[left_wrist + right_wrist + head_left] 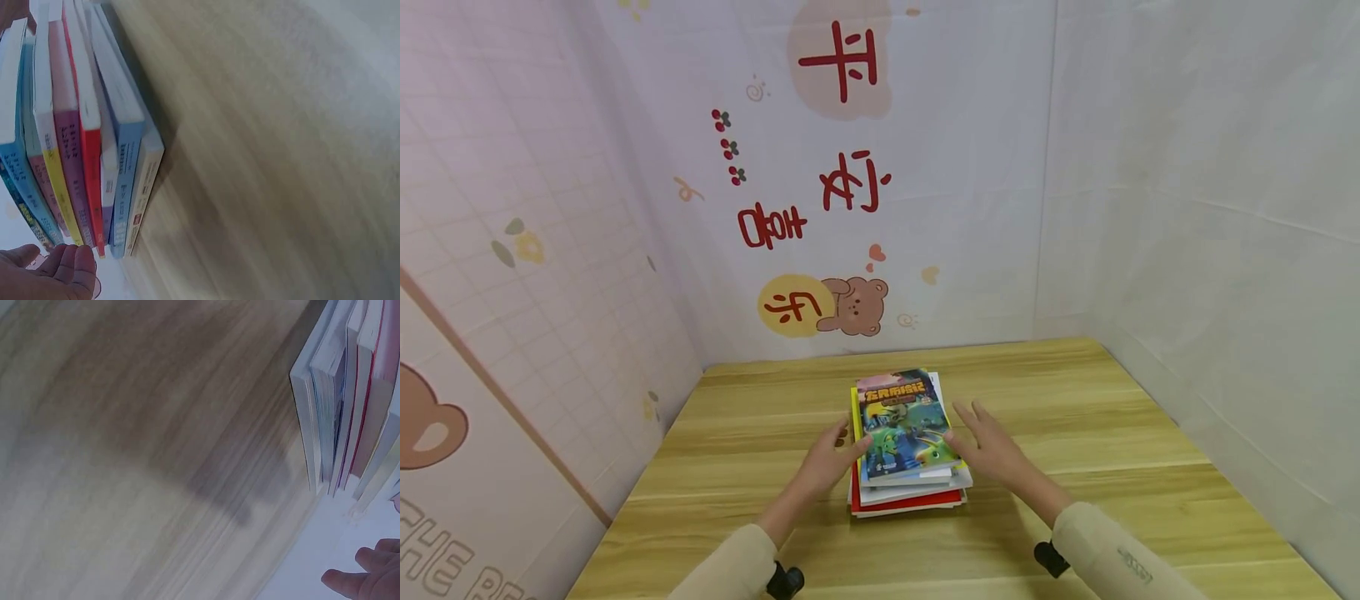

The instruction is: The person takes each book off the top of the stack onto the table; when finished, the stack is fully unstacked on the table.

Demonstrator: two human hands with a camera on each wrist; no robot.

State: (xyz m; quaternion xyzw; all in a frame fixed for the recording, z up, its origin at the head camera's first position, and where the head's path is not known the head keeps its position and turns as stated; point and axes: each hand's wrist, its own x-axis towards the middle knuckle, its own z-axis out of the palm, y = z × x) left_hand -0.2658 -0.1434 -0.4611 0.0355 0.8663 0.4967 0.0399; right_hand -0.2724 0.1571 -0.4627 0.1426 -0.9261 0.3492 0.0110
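A stack of several books stands on the wooden table in the head view, topped by a comic book [902, 429] with a colourful cartoon cover. My left hand [826, 461] is at the stack's left side, thumb over the cover's edge and fingers extended. On the other side my right hand [988, 446] has its fingers spread, thumb by the cover's right edge. In the left wrist view the left hand [50, 275] is close to the spines, among them a red book [92, 181]. The right wrist view has the right hand [372, 578] apart from the page edges. Whether either thumb touches the cover, I cannot tell.
The wooden table [760, 408] reaches back to a white wall cloth [970, 208] printed with red characters and a bear. More cloth hangs along the left [550, 275] and right sides. Black wrist straps [1051, 559] show below the sleeves.
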